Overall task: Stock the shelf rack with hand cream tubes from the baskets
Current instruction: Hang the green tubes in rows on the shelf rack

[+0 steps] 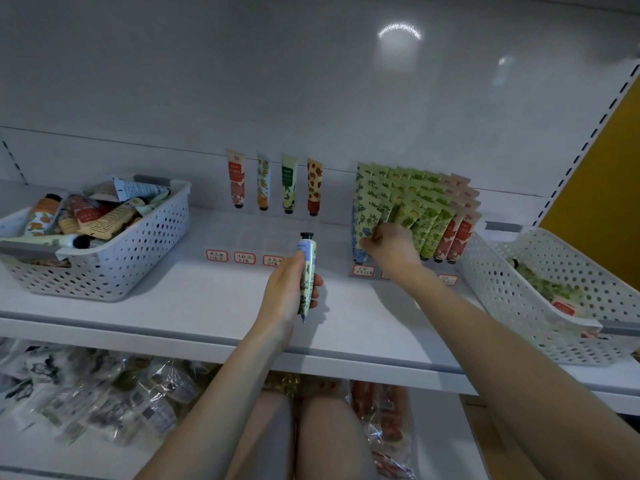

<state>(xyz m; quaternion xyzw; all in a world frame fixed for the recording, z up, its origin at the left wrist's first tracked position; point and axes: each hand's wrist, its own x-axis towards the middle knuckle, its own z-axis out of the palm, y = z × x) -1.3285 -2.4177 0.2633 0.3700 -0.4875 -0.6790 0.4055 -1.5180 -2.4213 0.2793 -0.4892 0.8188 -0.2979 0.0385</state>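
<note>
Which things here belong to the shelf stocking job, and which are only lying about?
Job: pale black-capped tube in left hand; packed rack of green tubes at right hand; white perforated baskets.
Lying about: clear-wrapped packets lower down.

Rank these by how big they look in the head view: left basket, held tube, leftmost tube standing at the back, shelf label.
1. Left basket
2. Held tube
3. Leftmost back tube: looks smaller, but it is farther away, so unsure
4. Shelf label
</note>
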